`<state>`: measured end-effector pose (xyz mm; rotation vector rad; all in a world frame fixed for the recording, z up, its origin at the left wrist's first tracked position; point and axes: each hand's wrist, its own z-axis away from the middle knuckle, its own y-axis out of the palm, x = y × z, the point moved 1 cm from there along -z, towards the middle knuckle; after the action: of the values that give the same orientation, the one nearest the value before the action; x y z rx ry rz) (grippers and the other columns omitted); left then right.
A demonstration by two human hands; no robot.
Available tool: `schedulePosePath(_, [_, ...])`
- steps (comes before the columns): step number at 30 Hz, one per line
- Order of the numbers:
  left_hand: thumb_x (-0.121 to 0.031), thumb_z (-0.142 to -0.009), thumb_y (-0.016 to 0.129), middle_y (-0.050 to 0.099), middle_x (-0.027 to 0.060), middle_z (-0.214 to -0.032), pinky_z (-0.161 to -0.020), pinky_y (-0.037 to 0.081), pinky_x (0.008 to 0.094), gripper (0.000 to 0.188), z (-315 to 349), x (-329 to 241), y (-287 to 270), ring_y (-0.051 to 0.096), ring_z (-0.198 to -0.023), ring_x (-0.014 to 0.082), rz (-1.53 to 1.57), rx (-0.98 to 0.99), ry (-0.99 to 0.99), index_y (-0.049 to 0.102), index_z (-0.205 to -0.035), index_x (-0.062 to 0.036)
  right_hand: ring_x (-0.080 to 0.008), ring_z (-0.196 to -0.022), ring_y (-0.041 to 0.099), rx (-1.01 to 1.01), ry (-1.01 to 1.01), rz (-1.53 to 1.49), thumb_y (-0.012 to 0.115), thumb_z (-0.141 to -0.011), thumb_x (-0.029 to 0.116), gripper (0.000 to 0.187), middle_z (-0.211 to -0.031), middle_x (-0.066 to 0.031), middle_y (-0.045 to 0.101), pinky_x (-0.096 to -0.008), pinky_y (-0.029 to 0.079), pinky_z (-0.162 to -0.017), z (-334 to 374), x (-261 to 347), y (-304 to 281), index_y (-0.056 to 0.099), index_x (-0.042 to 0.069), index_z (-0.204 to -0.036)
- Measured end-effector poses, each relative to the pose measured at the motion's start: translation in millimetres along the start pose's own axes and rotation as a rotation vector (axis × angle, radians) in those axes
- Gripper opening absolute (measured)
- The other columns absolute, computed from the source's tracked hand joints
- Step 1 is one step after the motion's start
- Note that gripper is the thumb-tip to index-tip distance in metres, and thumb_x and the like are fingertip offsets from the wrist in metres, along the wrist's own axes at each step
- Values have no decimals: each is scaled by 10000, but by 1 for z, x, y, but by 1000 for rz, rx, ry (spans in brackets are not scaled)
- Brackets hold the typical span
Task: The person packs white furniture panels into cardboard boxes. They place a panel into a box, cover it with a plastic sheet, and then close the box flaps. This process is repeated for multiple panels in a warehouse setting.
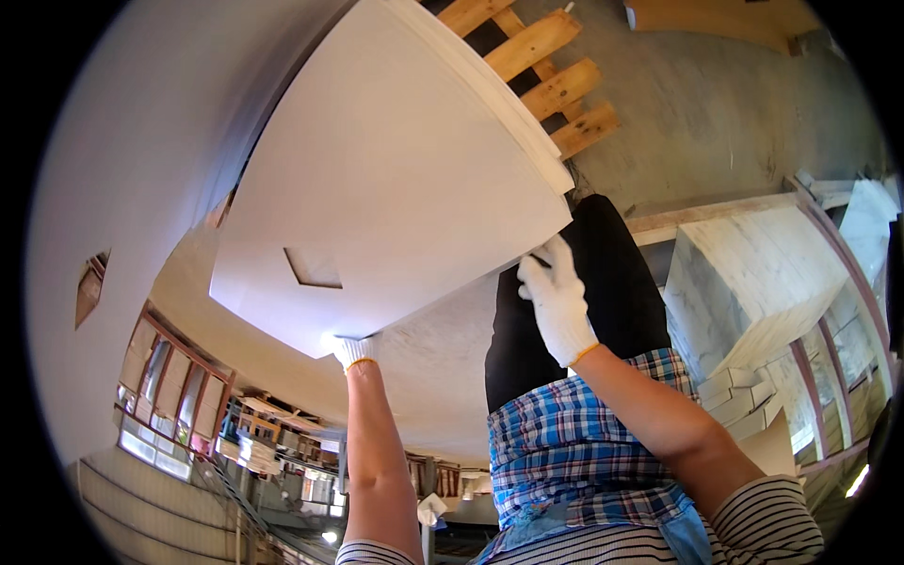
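A large flat white panel [395, 160] with a small four-sided cutout spreads out before me, its near edge toward my body. My left hand [354, 351], in a white knitted glove, is closed on that edge near its left corner; most of the fingers are hidden by the panel. My right hand [559, 306], gloved the same way, is at the edge near the right corner. Its fingers are bent together at the panel's rim, in front of my dark trousers. More white sheets [508, 108] show in layers along the panel's right side.
Wooden pallet slats [537, 47] jut out at the right of the stack. Left stands another big white surface [169, 141] with a cutout. On the right are marble-patterned boxes or slabs [753, 273] by a curved-looking metal frame [838, 254]. Brown board [725, 21] lies on the concrete floor [716, 122].
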<state>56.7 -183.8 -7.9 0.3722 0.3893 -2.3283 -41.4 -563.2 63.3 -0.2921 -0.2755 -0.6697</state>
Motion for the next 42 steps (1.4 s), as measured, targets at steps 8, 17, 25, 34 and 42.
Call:
schedulePosePath(8, [-390,-958,336,542,57,-1372,-1042,394,442,503,29,40,34,474,-1252,273,5,-80,39,557,-1310,-107,-316,-731,687,140,-122,872,488,-959,212,306,-804,-196,674,-409,540,-639,-33,9,-6,521,-64,-1087])
schedulePosePath(17, [-568,-973,373,506,38,-1391,-1109,357,396,605,70,97,65,463,-1269,250,455,92,276,517,-1338,-108,-221,-552,612,494,249,773,526,-970,244,259,-626,-107,603,-339,493,-520,-18,60,4,574,-11,-957])
schedulePosePath(25, [-665,-964,348,457,41,-1480,-1118,337,406,705,75,153,99,422,-1331,265,947,257,181,449,-1433,-149,-343,-1086,605,69,-1763,1571,590,-919,312,399,-1164,-174,645,-465,472,-938,-57,192,154,605,86,-1247])
schedulePosePath(34, [-565,-990,419,530,109,-1369,-1033,394,465,639,34,201,87,478,-1245,293,1018,164,425,446,-1412,-85,-348,-1273,525,180,-1370,2015,350,-1025,482,637,-1468,-173,481,-382,414,-1046,-115,247,271,393,36,-1479])
schedulePosePath(42, [-442,-973,425,591,118,-1278,-956,407,378,502,69,158,88,522,-1143,288,1489,285,-14,588,-1251,-58,-328,-1389,393,222,-1448,1740,331,-1022,513,668,-1525,-157,399,-364,318,-1137,-104,250,258,400,24,-1472])
